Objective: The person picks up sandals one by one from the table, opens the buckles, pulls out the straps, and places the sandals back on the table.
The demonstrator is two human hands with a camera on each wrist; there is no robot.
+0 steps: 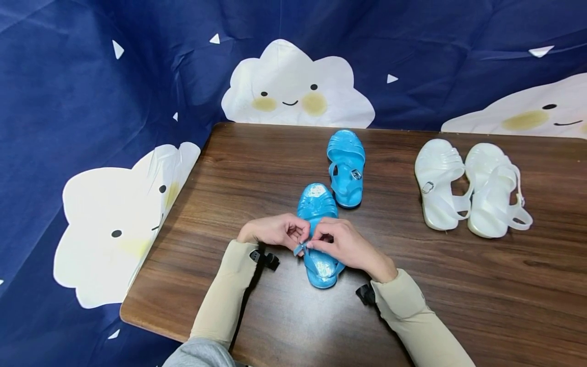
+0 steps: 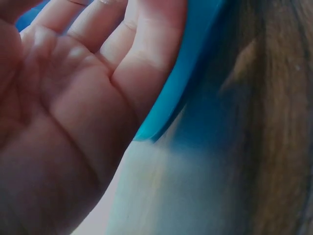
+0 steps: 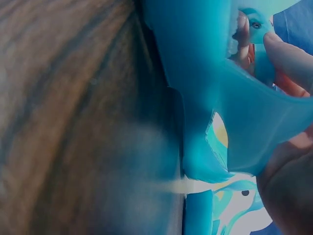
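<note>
A blue jelly sandal [image 1: 324, 267] lies on the table in front of me, toe pointing away. My left hand [image 1: 281, 229] is at its left side, fingers curled and fingertips pinching the ankle strap [image 1: 300, 249] by its buckle. From the other side my right hand [image 1: 348, 245] reaches over the sandal and pinches the same strap with thumb and forefinger. In the right wrist view the sandal's blue side [image 3: 190, 54] hides part of the fingers. The left wrist view shows the palm [image 2: 63, 112]; its fingertips are cut off.
A second blue sandal [image 1: 346, 146] lies just beyond, its buckle fastened or lying flat; I cannot tell which. To the right lie two white sandals, one [image 1: 437, 191] beside the other [image 1: 488, 211]. A cloud-patterned blue cloth [image 1: 412, 30] hangs behind the wooden table [image 1: 257, 163].
</note>
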